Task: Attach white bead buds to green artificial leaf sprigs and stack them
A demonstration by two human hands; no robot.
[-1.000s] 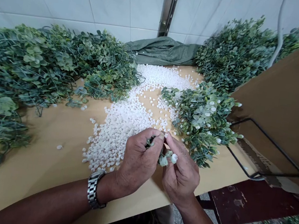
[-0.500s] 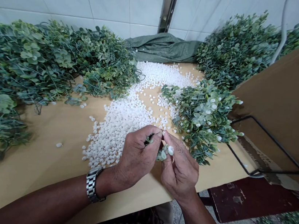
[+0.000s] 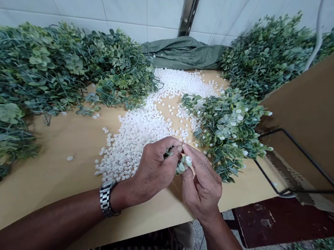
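My left hand [image 3: 156,173], with a metal-band watch [image 3: 108,198] on its wrist, is closed around an artificial leafy sprig [image 3: 180,168]. Most of that sprig is hidden in the palm. A white berry bead [image 3: 188,160] sits on one of its leafy tips. Opposite, my right hand [image 3: 203,185] has its fingers pinched together against the left fingertips. A small white bead is between them, mostly hidden now. Just beyond both hands spreads a heap of loose white beads [image 3: 140,131]. A leafy bunch [image 3: 228,129] bearing several white beads lies right of the heap.
Piles of green foliage [image 3: 48,64] cover the table's left side. Another pile [image 3: 265,52] stands at the back right. A green cloth [image 3: 185,53] lies along the wall. On the right are a leaning cardboard sheet [image 3: 319,108] and a black wire frame [image 3: 307,155]. A dark red bench [image 3: 279,226] sits below.
The right fingers have drawn in closer to the left fingertips, covering the small bead that showed between them. The sprig's beaded tip has shifted slightly left and up.
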